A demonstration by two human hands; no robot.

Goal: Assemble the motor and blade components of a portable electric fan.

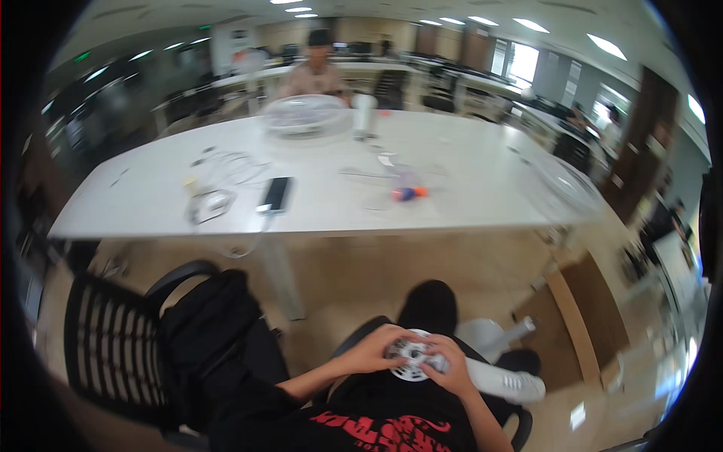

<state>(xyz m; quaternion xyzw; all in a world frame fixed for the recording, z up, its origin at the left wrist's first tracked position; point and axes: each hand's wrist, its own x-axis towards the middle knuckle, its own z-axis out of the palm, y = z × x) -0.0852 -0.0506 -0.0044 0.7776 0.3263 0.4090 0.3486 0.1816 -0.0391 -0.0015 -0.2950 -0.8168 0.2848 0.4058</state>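
Note:
In my lap lies a white fan body point(497, 381), its long rounded end pointing to the right. At its left end is a round slotted white disc point(407, 371) with a darker centre. My left hand point(371, 349) is closed on the disc's left rim, thumb below and fingers above. My right hand point(449, 364) wraps the disc's right side, where it meets the body, with the thumb near the centre. Fingers of both hands come close together at the top. Whatever lies under the palms is hidden.
A white table point(339, 218) spans ahead, bearing a phone point(277, 195), loose cables, round fan grilles point(305, 113), another white fan body point(364, 114) and an orange-and-blue item point(409, 193). A backpack point(218, 331) sits on the left chair. An open cardboard box point(576, 324) stands right. A person sits opposite.

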